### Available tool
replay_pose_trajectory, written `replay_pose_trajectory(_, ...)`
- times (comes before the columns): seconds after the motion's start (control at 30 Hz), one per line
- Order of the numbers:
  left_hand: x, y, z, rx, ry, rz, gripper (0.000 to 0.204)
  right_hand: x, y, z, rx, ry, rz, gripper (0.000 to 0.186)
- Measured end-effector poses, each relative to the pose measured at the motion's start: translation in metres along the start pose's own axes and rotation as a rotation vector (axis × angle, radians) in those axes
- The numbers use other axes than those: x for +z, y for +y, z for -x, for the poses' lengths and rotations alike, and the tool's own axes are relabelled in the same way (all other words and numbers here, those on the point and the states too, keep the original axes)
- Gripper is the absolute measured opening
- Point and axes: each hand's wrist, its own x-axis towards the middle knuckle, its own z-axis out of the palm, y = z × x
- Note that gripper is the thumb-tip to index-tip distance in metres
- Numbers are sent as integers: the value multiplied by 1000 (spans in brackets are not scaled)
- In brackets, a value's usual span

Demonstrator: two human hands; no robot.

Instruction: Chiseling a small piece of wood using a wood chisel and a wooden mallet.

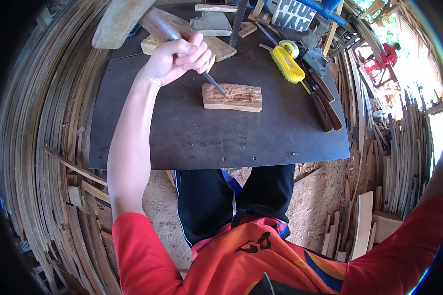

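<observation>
My left hand [179, 58] is closed around a chisel [214, 81], whose handle rises up-left from the fist and whose steel blade slants down-right, its tip at the top of a small wooden block [242, 101]. The block lies on the dark metal tabletop [221, 137], its upper face rough and gouged, its sides paler. My right arm [423, 211] reaches up along the right edge of the view; that hand is out of sight.
At the table's right lie a yellow brush [286, 64] and several dark-handled tools [322, 108]. Wood pieces [216, 49], a grey block [210, 24] and a saw [238, 22] sit at the back. Stacked wooden strips [44, 123] flank the table. A red object [379, 64] stands behind at right.
</observation>
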Motion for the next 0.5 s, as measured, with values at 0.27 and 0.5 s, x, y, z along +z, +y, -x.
replay_pose_trajectory(0.27,0,1,-1,-21,-6,-100,39,-4,-1,-1,14,-4,5,57)
replay_pose_trajectory(0.5,-6,8,-2,-16,-42,-161,35,3,-2,-1,22,-18,14,57)
